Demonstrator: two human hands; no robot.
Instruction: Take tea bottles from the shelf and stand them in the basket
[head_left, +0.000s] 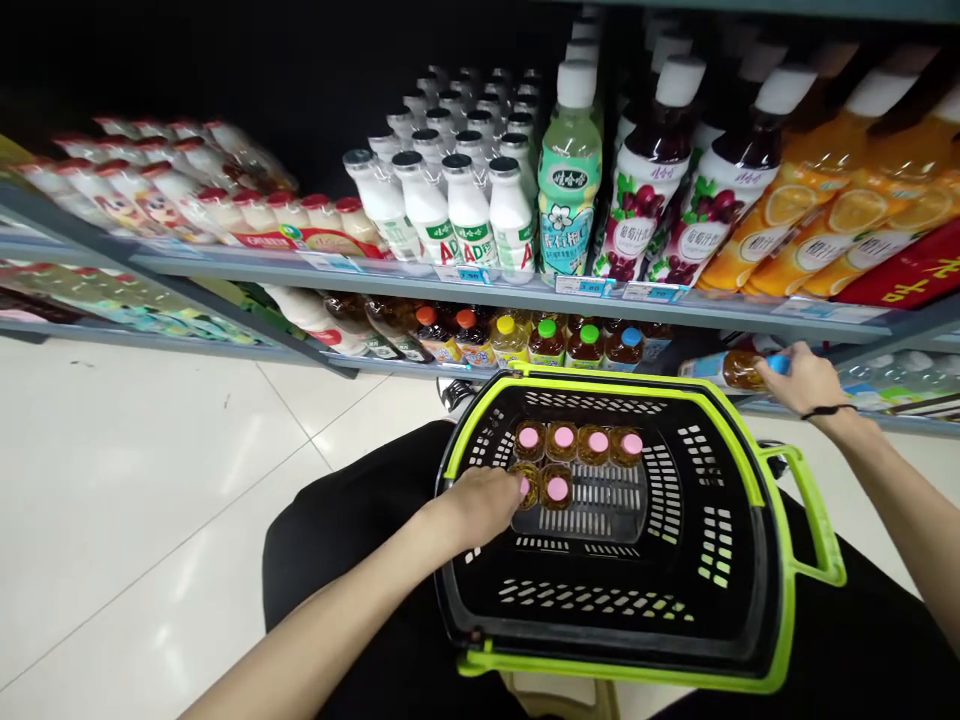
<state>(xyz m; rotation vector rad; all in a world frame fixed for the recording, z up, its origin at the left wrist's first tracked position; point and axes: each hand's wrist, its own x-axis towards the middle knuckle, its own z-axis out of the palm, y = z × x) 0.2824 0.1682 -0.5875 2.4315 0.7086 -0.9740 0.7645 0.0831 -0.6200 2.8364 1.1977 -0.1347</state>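
Observation:
Inside the black shopping basket with a lime-green rim, my left hand is closed around the top of a pink-capped bottle. Another pink-capped bottle stands right beside it, and several more form a row behind. They hold a brown drink. Past the basket's far right side, my right hand grips a blue-capped bottle by its cap end. That bottle lies tilted nearly flat at the lower shelf, its label blue and its drink amber. My right fingertips are partly hidden.
Drink bottles with red, yellow, green and blue caps line the lower shelf. Above, white AD bottles, a green drink bottle, grape juice and orange juice fill the upper shelf. The basket's green handle juts right.

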